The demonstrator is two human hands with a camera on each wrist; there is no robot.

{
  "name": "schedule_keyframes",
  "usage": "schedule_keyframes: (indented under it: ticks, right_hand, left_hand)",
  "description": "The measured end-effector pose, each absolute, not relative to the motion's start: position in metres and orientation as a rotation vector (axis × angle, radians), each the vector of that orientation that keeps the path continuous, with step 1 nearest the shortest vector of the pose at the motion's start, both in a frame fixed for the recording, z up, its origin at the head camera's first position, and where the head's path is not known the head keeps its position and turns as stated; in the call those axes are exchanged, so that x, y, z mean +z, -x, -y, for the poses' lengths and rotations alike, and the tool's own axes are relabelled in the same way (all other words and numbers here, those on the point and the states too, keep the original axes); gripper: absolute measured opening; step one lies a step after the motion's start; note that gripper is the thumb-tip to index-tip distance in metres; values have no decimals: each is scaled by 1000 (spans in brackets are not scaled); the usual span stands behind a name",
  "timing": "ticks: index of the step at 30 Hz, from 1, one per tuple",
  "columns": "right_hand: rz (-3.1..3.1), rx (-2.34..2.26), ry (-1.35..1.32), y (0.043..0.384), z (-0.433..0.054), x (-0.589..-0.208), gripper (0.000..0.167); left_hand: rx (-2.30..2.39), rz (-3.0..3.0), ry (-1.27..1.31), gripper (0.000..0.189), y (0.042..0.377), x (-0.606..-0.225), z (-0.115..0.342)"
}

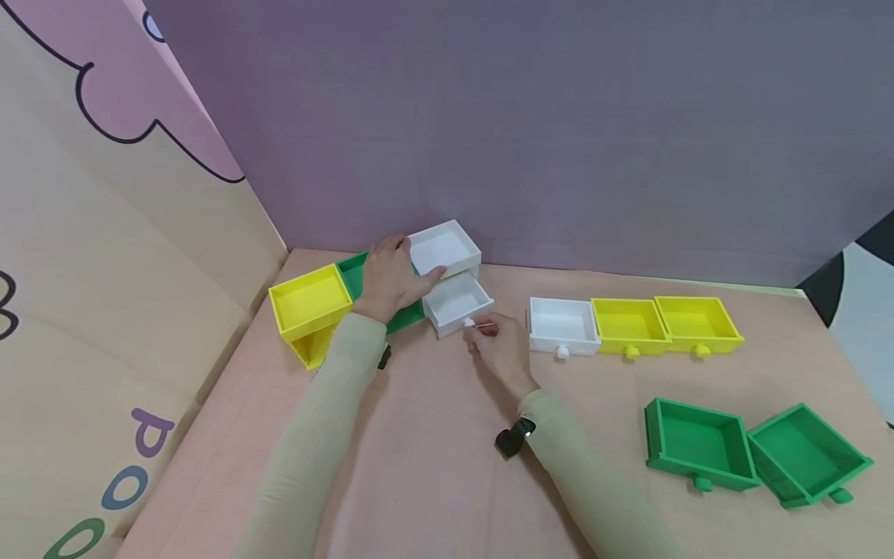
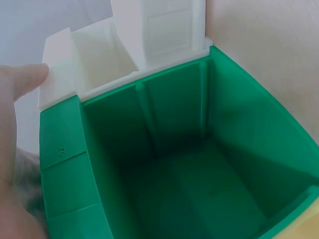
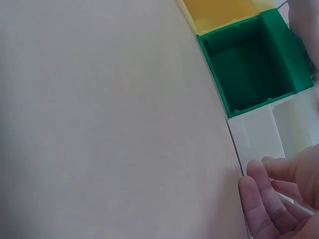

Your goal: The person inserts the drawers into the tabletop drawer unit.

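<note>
Three joined drawer housings, yellow (image 1: 310,301), green (image 1: 407,317) and white (image 1: 445,247), form a row at the back left. My left hand (image 1: 386,281) lies over the top of the green housing, its thumb stretched across to the white one. A white drawer (image 1: 457,300) sticks partway out of the white housing. At its front, my right hand (image 1: 499,347) pinches the small white knob (image 1: 469,322) between thumb and fingers. From the left wrist, the green housing's inside (image 2: 194,164) shows as a hollow without a drawer.
To the right stand another white drawer (image 1: 563,320) and two yellow drawers, one (image 1: 631,320) beside the other (image 1: 698,318). Nearer the front right lie two green drawers, one straight (image 1: 701,439), one turned (image 1: 806,454). A grey-purple wall (image 1: 531,140) rises behind the table.
</note>
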State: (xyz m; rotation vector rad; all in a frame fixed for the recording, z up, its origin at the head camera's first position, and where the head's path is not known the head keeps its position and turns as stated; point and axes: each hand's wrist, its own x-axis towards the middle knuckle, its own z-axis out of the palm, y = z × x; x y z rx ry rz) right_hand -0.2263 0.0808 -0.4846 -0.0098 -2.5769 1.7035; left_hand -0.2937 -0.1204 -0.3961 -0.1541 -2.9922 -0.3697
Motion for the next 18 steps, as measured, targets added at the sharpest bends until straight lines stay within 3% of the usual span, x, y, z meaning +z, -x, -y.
schedule_keyframes:
  ticks: [18]
  right_hand:
    - [2533,1798,49,232,-80,-488,19]
  left_hand:
    - [-356,2989,151,92,295,-396,119]
